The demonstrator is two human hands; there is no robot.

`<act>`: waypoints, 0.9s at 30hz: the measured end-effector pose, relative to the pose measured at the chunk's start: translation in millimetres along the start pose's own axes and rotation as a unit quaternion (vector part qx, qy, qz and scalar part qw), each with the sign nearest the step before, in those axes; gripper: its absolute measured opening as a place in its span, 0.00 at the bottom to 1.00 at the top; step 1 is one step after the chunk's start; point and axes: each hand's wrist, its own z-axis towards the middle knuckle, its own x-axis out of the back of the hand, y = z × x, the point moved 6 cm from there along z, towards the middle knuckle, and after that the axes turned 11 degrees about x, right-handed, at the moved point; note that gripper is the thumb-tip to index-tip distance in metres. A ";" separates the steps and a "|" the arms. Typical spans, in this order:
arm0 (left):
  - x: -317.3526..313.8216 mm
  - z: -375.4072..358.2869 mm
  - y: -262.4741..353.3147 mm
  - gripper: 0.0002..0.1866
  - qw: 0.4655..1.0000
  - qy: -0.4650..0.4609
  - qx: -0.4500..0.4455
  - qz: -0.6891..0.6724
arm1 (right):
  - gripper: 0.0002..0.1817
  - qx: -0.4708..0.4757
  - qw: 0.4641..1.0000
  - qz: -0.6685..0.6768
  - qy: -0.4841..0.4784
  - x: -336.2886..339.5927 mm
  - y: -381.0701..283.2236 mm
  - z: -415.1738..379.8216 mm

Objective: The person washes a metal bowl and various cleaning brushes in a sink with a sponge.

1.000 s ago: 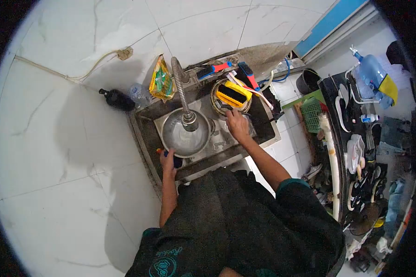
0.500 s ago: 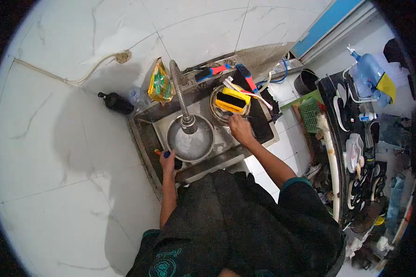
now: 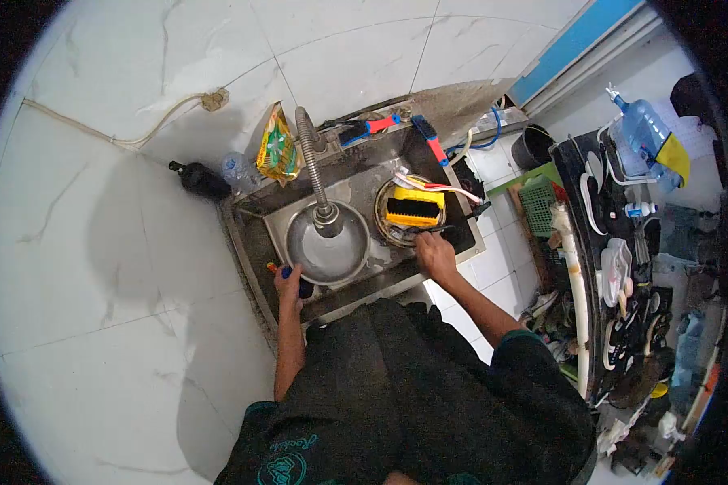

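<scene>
Head view: left hand (image 3: 288,284) is clamping blue item (image 3: 285,272), left of frame centre; likely light, stiff, slippery wet, best held mid-length. Right hand (image 3: 436,255) is resting by round container (image 3: 381,222); can't tell its grip.

Bare steel in the sink (image 3: 378,263) leaves a narrow passage between the metal bowl (image 3: 354,265) and the round container (image 3: 380,230), and it widens toward the back wall. Over the bowl, the flexible faucet (image 3: 311,158) bars a straight drop; its near half lies open from above. The yellow brush (image 3: 416,196) fills most of the container, whose near rim the right hand (image 3: 435,257) blocks; the left hand (image 3: 287,284) obstructs the bowl's near-left side
</scene>
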 end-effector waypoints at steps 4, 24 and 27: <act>-3.1 -6.4 6.0 0.24 0.999 0.023 0.010 0.023 | 0.19 -0.111 0.965 0.227 0.067 9.7 -42.0 14.3; 11.4 -75.8 58.9 0.15 0.979 0.015 -0.164 0.117 | 0.21 -0.495 0.424 0.747 -0.133 -204.3 -113.3 14.3; 21.9 -66.0 58.7 0.13 0.958 0.044 -0.247 0.142 | 0.20 -0.559 0.306 0.769 -0.056 -191.1 -109.0 46.3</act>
